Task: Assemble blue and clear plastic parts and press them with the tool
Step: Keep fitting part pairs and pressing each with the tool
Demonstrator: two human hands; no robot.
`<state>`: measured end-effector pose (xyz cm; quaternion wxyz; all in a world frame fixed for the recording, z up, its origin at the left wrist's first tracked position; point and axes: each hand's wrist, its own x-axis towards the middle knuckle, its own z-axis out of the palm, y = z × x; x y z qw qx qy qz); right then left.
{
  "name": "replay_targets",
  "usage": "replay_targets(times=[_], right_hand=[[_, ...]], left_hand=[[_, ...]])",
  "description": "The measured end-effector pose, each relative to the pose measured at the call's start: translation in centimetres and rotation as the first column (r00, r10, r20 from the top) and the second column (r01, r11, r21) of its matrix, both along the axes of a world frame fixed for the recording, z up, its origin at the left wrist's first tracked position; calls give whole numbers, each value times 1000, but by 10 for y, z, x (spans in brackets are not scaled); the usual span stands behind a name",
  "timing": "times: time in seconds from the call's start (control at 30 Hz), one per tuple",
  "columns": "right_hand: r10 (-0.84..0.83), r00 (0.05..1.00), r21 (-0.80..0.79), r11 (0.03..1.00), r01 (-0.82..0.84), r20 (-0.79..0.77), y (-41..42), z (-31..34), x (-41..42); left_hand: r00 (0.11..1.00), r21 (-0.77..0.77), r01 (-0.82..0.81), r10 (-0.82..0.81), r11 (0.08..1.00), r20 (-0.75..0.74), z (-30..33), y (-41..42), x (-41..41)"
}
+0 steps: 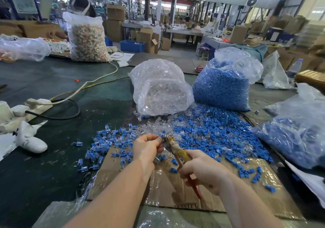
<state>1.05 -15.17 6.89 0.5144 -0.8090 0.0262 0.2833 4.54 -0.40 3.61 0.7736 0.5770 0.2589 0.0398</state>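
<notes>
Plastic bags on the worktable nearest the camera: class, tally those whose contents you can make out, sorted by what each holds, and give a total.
Bags of blue parts: 2, the upright bag and the bag at the right edge
Bags of clear parts: 1, the bag behind the hands
Total: 3

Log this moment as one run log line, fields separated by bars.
step: pressing | left hand: pinches part at tool head | right hand: grips pliers handles | supply: loose blue parts on table
</notes>
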Motion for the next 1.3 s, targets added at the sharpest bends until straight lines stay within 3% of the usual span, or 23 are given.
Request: replay_targets(times=[0.1,0.2,0.27,0.33,0.47,0.57,0.7,0.83,0.93,1.03,1.13,1.3], right_hand=[[-114,993,30,993,113,32,-2,-8,2],[-141,915,-298,918,264,377,-9,-25,11],[-49,866,-560,745,363,497,-19,-34,14],[31,863,-722,564,401,504,-30,-41,14],[146,841,-809,397,433,522,-41,-58,14],[197,836,-836,340,432,512,-43,-68,13],[223,828,-841,319,437,514,-45,-75,13],[204,850,-853,322,410,486,-43,-73,12],[201,850,-855,311,415,486,-37,-68,12],[289,757,-787,427,446,586,-25,-65,11],[335,678,-704,596,386,655,-6,-68,12],[355,666,-677,667,312,657,7,-79,14]], left_hand=[[999,7,-38,38,999,-8,-1,6,-1],[997,260,-71,63,963,39,-5,17,-4],[994,550,-95,51,830,94,-8,28,-6],[991,759,-117,24,640,133,-12,40,-7],[992,940,-122,61,319,108,-23,59,-9],[996,978,-60,74,198,46,-28,64,-11],[996,991,24,80,131,-35,-34,64,-14],[998,985,24,55,171,-34,-36,52,-17],[998,981,-37,-42,191,46,-38,36,-22],[972,974,-67,-204,216,112,-42,15,-24],[936,982,7,-347,189,60,-47,-5,-27],[905,992,115,-418,60,-80,-59,-21,-27]])
